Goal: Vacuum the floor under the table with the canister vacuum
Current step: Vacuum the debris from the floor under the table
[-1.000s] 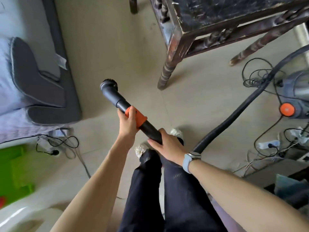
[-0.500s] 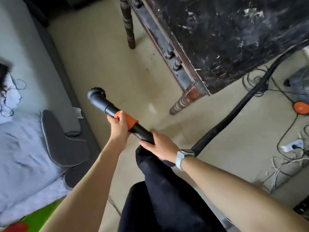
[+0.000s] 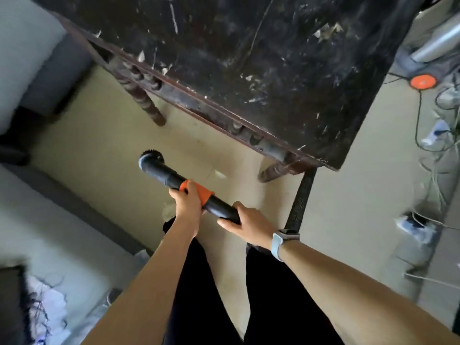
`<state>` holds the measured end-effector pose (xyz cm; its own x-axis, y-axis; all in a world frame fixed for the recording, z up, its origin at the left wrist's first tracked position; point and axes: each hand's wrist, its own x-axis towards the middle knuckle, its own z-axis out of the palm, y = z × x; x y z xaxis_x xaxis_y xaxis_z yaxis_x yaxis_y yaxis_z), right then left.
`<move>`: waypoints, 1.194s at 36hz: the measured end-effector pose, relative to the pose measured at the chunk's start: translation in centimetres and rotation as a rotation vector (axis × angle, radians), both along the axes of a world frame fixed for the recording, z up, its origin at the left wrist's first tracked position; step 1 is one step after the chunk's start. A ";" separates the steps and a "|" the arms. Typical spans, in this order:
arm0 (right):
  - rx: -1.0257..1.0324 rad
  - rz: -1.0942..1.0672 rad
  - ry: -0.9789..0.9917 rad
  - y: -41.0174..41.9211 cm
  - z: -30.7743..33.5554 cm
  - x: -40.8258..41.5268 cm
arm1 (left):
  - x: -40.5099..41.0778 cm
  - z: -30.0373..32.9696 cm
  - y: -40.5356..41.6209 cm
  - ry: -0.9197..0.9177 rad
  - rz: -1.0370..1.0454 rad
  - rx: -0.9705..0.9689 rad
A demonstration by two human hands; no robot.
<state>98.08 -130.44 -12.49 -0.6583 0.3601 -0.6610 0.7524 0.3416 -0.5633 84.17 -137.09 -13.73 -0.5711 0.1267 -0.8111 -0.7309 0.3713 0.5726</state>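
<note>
I hold a black vacuum wand [image 3: 164, 171] with an orange collar [image 3: 202, 192] and a round brush head [image 3: 150, 158] at its far end. My left hand [image 3: 188, 205] grips the wand at the orange collar. Behind it, my right hand [image 3: 249, 224] grips the rear of the wand, a watch on the wrist. The black ribbed hose [image 3: 300, 202] runs from my right hand back under the dark, scratched wooden table [image 3: 249, 58]. The brush head hangs above the beige floor just in front of the table's near edge. The canister vacuum [image 3: 423, 68] stands at the far right.
Turned table legs stand at the near left [image 3: 146, 105] and near right [image 3: 276, 171]. A grey sofa base [image 3: 49, 78] borders the left. Tangled cables and a power strip [image 3: 438, 135] lie on the floor at the right. My dark trouser legs [image 3: 199, 295] fill the bottom centre.
The view has swung up over the table, which now fills the top of the frame. The wand has moved toward the table's near edge. Both hands keep the same hold.
</note>
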 end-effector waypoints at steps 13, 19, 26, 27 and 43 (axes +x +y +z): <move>0.059 -0.195 -0.076 -4.0 -3.3 -6.0 | -7.4 -4.7 -0.1 -0.133 -0.247 -0.014; 0.102 -0.131 -0.130 -2.5 -6.4 -4.4 | -5.8 -8.1 0.3 -0.171 -0.209 -0.012; 0.117 0.076 -0.148 0.7 -12.6 -0.6 | -0.6 -16.2 -0.3 -0.223 0.022 0.005; 0.126 0.107 -0.161 1.0 -13.7 0.0 | 0.3 -17.9 -0.6 -0.230 0.049 0.001; 0.073 0.193 -0.170 -2.2 -40.8 0.7 | 2.5 -42.9 -4.2 -0.165 0.080 -0.070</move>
